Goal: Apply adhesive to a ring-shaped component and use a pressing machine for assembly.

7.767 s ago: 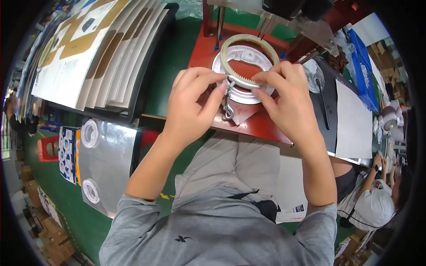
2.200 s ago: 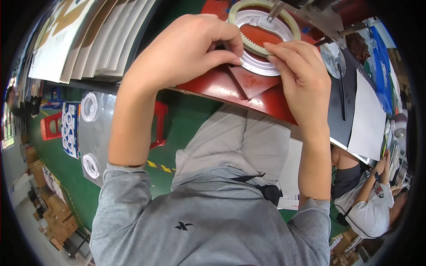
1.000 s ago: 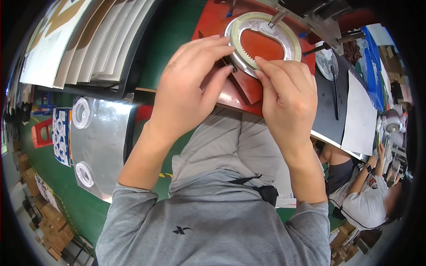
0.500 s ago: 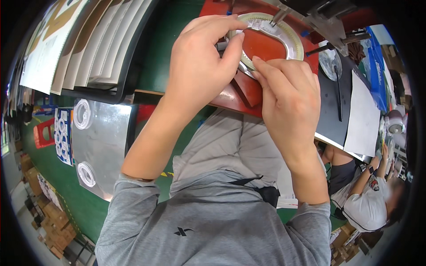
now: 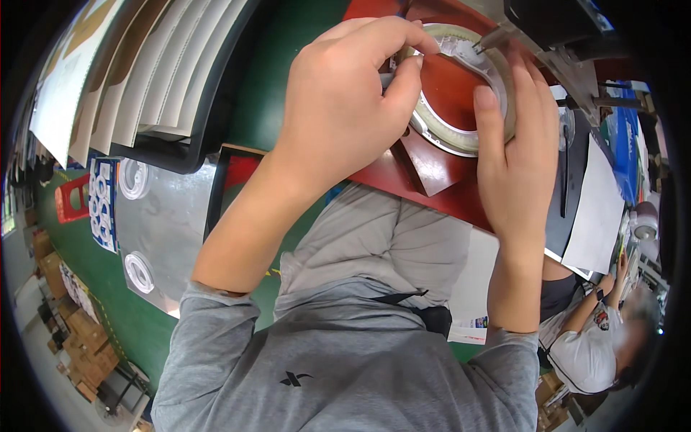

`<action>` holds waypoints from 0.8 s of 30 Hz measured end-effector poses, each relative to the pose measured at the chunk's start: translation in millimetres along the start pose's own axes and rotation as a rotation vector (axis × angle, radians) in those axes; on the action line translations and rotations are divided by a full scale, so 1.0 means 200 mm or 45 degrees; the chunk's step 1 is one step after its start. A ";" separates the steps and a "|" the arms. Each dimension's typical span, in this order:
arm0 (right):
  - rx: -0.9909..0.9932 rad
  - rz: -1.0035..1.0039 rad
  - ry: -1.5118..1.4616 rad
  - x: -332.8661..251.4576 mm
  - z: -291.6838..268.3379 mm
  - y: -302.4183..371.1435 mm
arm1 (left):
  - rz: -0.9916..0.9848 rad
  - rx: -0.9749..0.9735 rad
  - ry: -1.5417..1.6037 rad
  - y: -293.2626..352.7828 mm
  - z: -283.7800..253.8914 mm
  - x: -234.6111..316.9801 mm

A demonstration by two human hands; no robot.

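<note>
A white ring-shaped part (image 5: pixel 448 139) with a pale yellowish band lies around a raised red block (image 5: pixel 450 90) on a red machine table (image 5: pixel 389 173). My left hand (image 5: pixel 345 97) is at its left side, with thumb and index finger curled together over the rim. Along the right side of the ring rests my right hand (image 5: pixel 520 144), its fingers stretched out and pointing away from me, the thumb near the inner edge. A thin metal machine tip (image 5: pixel 479 49) reaches down to the ring's far part. The ring's left edge is partly hidden by my left fingers.
Cardboard dividers (image 5: pixel 162 72) stand in a black crate (image 5: pixel 194 147) at left. Below it, a shiny metal sheet (image 5: pixel 169 237) carries two white rings (image 5: pixel 134 178). A white paper sheet (image 5: pixel 594 216) lies at right, near a blue bin (image 5: pixel 630 155). A co-worker (image 5: pixel 586 353) sits lower right.
My right hand has opened from a pinch at the ring's near edge and moved right, to its right side. The left hand stays at the left rim. The view has shifted slightly.
</note>
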State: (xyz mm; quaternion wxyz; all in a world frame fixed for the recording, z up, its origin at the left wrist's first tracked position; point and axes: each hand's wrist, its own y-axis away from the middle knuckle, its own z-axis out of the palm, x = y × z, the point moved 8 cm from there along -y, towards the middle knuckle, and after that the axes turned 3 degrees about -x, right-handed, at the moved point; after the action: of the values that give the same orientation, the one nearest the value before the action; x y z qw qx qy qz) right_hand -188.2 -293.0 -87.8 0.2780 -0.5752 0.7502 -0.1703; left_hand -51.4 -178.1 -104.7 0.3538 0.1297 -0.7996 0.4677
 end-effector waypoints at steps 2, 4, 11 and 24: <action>-0.226 0.166 -0.087 0.07 0.10 -0.02 | -0.013 -0.038 -0.004 -0.01 0.02 0.00; -0.327 0.233 -0.052 0.08 0.12 -0.04 | 0.081 -0.048 -0.190 -0.01 0.02 0.03; -0.230 0.158 -0.086 0.10 0.12 -0.05 | 0.019 -0.080 -0.265 -0.01 0.04 0.01; 0.790 -0.829 0.239 -0.22 -0.84 -0.24 | -0.193 -0.269 -0.278 -0.08 0.05 0.00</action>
State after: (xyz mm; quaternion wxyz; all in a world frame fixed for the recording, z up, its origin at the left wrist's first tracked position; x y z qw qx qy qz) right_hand -246.8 -275.9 82.3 0.2999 -0.6526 0.4658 -0.5169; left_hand -48.6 -195.2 -97.7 0.3106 0.2017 -0.8660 0.3361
